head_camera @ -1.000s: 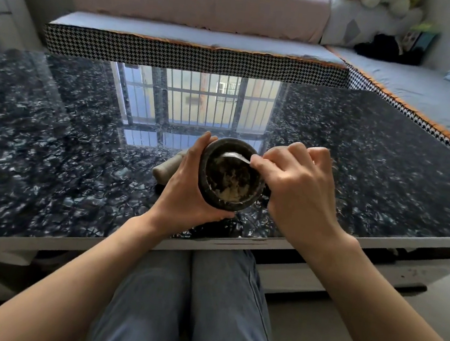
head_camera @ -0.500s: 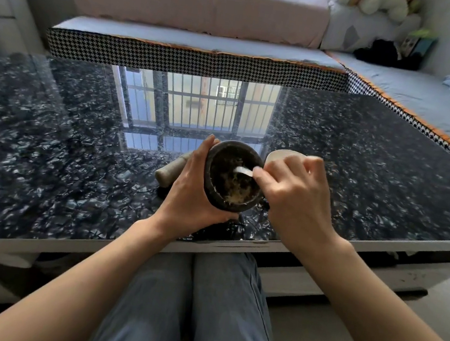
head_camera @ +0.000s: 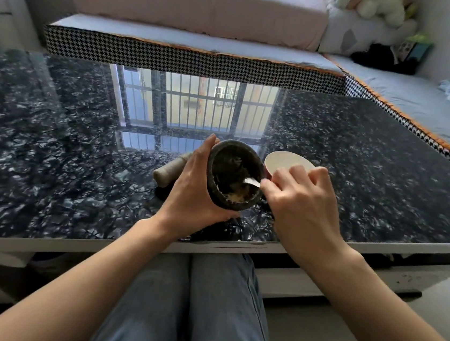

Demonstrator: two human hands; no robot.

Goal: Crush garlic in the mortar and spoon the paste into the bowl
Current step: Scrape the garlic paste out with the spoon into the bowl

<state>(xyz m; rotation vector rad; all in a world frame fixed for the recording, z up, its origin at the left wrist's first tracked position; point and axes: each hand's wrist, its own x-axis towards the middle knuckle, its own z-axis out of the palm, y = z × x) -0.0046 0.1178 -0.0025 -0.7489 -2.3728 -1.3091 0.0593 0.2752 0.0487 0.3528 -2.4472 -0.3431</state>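
Note:
A dark stone mortar [head_camera: 228, 154] is tipped toward me above the table's near edge, and my left hand [head_camera: 192, 191] grips its left side. Pale garlic paste [head_camera: 236, 195] lies in its lower part. My right hand [head_camera: 302, 204] pinches a white spoon [head_camera: 252, 182] whose tip is inside the mortar. A white bowl [head_camera: 278, 159] stands on the table just behind my right hand, partly hidden by it. The pale pestle [head_camera: 169, 171] lies on the table behind my left hand.
The glossy black marbled table [head_camera: 65, 157] reflects a barred window. Its white front edge [head_camera: 237, 249] runs just below my wrists. A houndstooth-edged sofa [head_camera: 191, 60] stands behind and to the right. My knees in jeans are under the table.
The mortar has tilted further toward me and the right. My right hand has slid down and right with the spoon, uncovering the white bowl behind it.

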